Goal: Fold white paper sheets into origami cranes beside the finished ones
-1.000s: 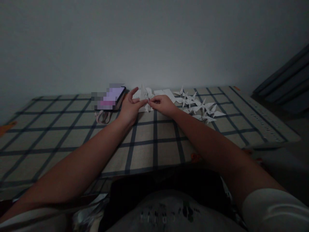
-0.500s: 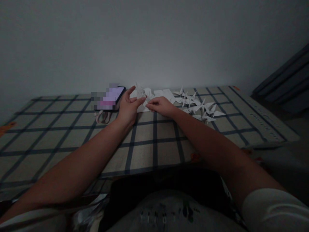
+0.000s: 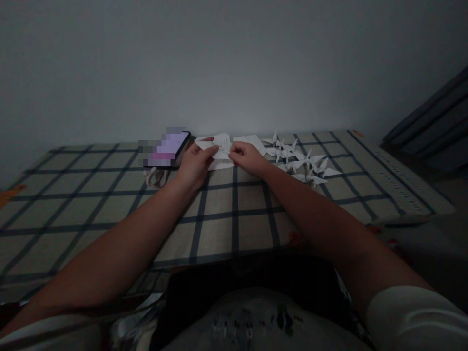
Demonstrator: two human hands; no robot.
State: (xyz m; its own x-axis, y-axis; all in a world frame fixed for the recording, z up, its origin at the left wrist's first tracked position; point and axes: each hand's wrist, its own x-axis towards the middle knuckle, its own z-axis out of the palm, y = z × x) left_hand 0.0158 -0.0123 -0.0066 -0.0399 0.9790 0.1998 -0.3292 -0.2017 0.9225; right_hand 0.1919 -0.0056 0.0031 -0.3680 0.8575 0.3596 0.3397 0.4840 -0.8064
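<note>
Between both hands is a partly folded piece of white paper (image 3: 221, 152), its creased flaps lying low over the table. My left hand (image 3: 197, 161) pinches the paper's left side between thumb and fingers. On the right edge, the curled fingers of my right hand (image 3: 245, 157) grip it too. Exactly how the folds run is too small and dim to make out. Several folded white paper cranes (image 3: 309, 165) lie in a cluster just right of my right hand. Behind the hands, flat white paper sheets (image 3: 251, 142) with faint print rest on the cloth.
A phone (image 3: 170, 146) with a lit, blurred screen leans left of my left hand, a pale looped cord (image 3: 156, 177) before it. The checked tablecloth (image 3: 120, 195) covers the table, which meets a plain wall (image 3: 234, 63). Dark folded fabric (image 3: 431, 126) hangs at far right.
The upright paper flaps have come down and lie flatter, spread between the hands. My right hand has shifted slightly right, and my left fingers have closed in on the paper.
</note>
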